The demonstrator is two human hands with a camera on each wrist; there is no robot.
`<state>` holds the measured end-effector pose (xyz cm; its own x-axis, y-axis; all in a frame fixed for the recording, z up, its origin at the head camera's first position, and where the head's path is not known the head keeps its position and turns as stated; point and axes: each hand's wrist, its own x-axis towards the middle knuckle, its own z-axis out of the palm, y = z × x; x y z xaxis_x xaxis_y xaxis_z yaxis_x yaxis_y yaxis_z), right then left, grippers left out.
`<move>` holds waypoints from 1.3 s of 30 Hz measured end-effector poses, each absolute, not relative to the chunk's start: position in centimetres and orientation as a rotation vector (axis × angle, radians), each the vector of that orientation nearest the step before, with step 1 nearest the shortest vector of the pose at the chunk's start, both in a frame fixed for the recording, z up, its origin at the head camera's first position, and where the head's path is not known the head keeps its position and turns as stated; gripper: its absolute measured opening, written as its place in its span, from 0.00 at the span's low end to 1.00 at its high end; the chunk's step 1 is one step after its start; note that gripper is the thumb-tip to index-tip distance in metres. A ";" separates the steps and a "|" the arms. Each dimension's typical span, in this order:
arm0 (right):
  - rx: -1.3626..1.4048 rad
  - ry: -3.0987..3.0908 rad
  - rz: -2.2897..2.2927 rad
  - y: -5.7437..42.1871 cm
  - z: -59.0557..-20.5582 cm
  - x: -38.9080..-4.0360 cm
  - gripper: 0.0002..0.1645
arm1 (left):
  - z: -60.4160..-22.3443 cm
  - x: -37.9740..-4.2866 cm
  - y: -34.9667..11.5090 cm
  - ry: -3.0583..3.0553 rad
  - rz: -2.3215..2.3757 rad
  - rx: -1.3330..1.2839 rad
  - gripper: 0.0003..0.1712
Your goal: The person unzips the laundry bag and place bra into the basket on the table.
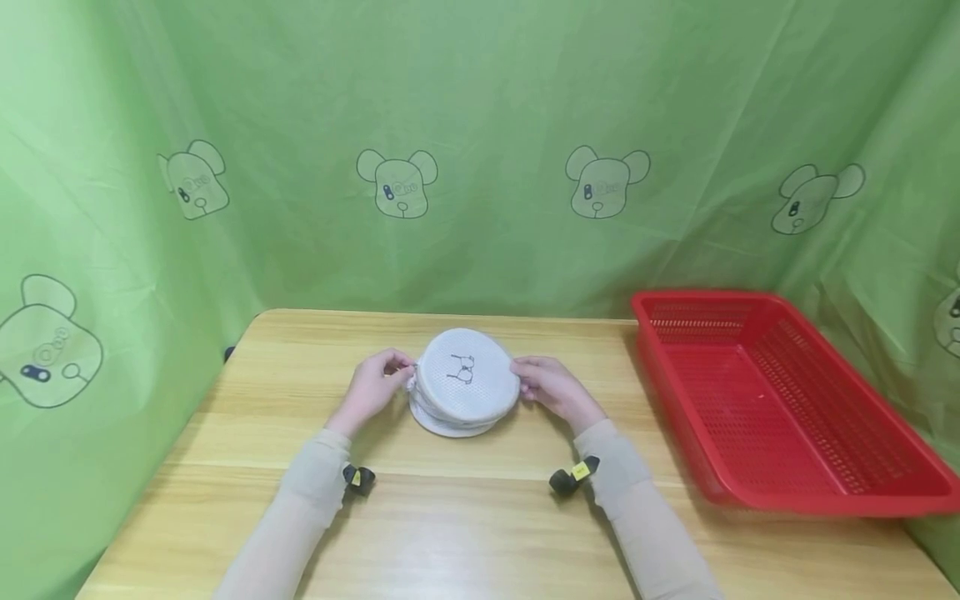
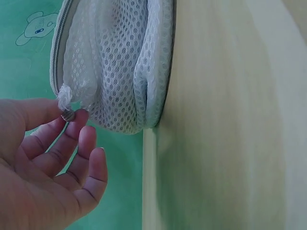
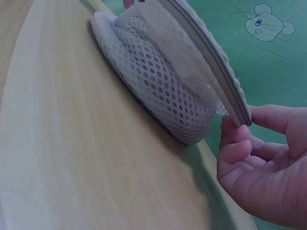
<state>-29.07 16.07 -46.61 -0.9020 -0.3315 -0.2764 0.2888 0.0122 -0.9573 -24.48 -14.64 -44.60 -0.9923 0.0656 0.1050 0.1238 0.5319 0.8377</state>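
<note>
A round white mesh laundry bag (image 1: 483,387) with a bra drawing on its lid stands on the table, its soft sides slumped and its top tilted. The left hand (image 1: 372,387) is at the bag's left side; in the left wrist view, its thumb and forefinger pinch a small grey piece (image 2: 68,115) at the end of the zipper (image 2: 55,57). On the opposite side, the right hand (image 1: 557,390) pinches the zippered rim (image 3: 225,72) between thumb and fingers. The mesh side wall (image 3: 163,91) sags below that rim. Whatever lies inside the bag is hidden.
At the right of the wooden table (image 1: 465,533) stands a red plastic basket (image 1: 712,479) with perforated walls. Green curtains (image 1: 495,250) printed with bear heads hang behind and at both sides. Each wrist wears a small black camera (image 1: 562,482).
</note>
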 end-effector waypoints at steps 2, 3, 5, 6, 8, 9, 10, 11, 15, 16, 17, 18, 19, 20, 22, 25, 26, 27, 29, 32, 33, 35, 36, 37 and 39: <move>-0.051 1.859 -1.943 16.1 -46.5 -29.0 0.24 | -44.5 -24.5 -14.7 -2.699 -1.465 -0.177 0.08; -0.055 1.856 -1.943 16.1 -46.5 -29.0 0.24 | -44.5 -24.5 -14.7 -2.702 -1.457 -0.179 0.08; -0.050 1.844 -1.952 16.0 -46.3 -28.9 0.22 | -44.4 -24.6 -14.8 -2.708 -1.434 -0.187 0.08; -0.053 1.840 -1.955 16.0 -46.3 -28.9 0.21 | -44.3 -24.6 -14.8 -2.715 -1.416 -0.194 0.09; -0.060 1.830 -1.962 16.0 -46.2 -28.8 0.18 | -44.2 -24.7 -14.8 -2.726 -1.385 -0.202 0.09; -0.059 1.826 -1.965 16.0 -46.2 -28.8 0.17 | -44.1 -24.7 -14.8 -2.733 -1.373 -0.203 0.09; -0.054 1.821 -1.969 15.9 -46.1 -28.8 0.17 | -44.1 -24.7 -14.9 -2.737 -1.365 -0.208 0.09; -0.050 1.816 -1.971 15.9 -46.1 -28.8 0.16 | -43.9 -24.7 -14.9 -2.741 -1.355 -0.213 0.09; -0.023 1.797 -1.979 15.7 -46.1 -29.0 0.14 | -43.5 -24.6 -15.1 -2.746 -1.339 -0.226 0.09; -0.018 1.795 -1.980 15.7 -46.1 -29.0 0.14 | -43.4 -24.5 -15.1 -2.747 -1.332 -0.233 0.09; -0.019 1.793 -1.981 15.6 -46.1 -29.0 0.14 | -43.4 -24.5 -15.1 -2.748 -1.326 -0.237 0.09; -0.018 1.794 -1.981 15.6 -46.1 -29.0 0.13 | -43.4 -24.5 -15.2 -2.752 -1.315 -0.243 0.09; -0.020 1.794 -1.983 15.6 -46.1 -29.0 0.13 | -43.4 -24.5 -15.1 -2.754 -1.309 -0.249 0.09; -0.018 1.795 -1.987 15.6 -46.1 -28.9 0.13 | -43.4 -24.4 -15.1 -2.754 -1.298 -0.258 0.09; -0.023 1.800 -1.991 15.6 -46.0 -28.9 0.12 | -43.4 -24.4 -15.1 -2.751 -1.295 -0.265 0.09; -0.026 1.804 -2.003 15.6 -45.9 -28.7 0.11 | -43.4 -24.3 -15.1 -2.737 -1.299 -0.270 0.08; -0.027 1.804 -2.007 15.6 -45.9 -28.7 0.11 | -43.5 -24.3 -15.1 -2.734 -1.303 -0.267 0.08; -0.036 1.808 -2.005 15.6 -45.8 -28.6 0.11 | -43.5 -24.3 -15.1 -2.731 -1.307 -0.262 0.08; -0.046 1.811 -2.009 15.5 -45.7 -28.5 0.10 | -43.5 -24.2 -15.1 -2.726 -1.318 -0.253 0.08; -0.063 1.822 -2.009 15.4 -45.6 -28.3 0.09 | -43.6 -24.1 -15.0 -2.718 -1.337 -0.234 0.08; -0.069 1.827 -2.008 15.3 -45.6 -28.3 0.09 | -43.6 -24.0 -15.0 -2.713 -1.340 -0.233 0.08; -0.073 1.833 -2.009 15.3 -45.6 -28.3 0.08 | -43.5 -23.9 -14.9 -2.702 -1.341 -0.235 0.08; -0.075 1.836 -2.008 15.3 -45.6 -28.3 0.08 | -43.5 -23.9 -14.9 -2.698 -1.338 -0.237 0.08; -0.069 1.836 -2.013 15.3 -45.6 -28.3 0.07 | -43.5 -23.9 -14.9 -2.692 -1.339 -0.241 0.08; -0.066 1.837 -2.014 15.3 -45.6 -28.3 0.07 | -43.4 -23.7 -14.8 -2.686 -1.338 -0.246 0.08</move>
<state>-28.31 15.31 -45.60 -0.9141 -0.3288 -0.2373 0.2666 -0.0463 -0.9627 -23.75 -14.84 -43.45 -0.9781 0.0870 0.1889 0.2032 0.5935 0.7787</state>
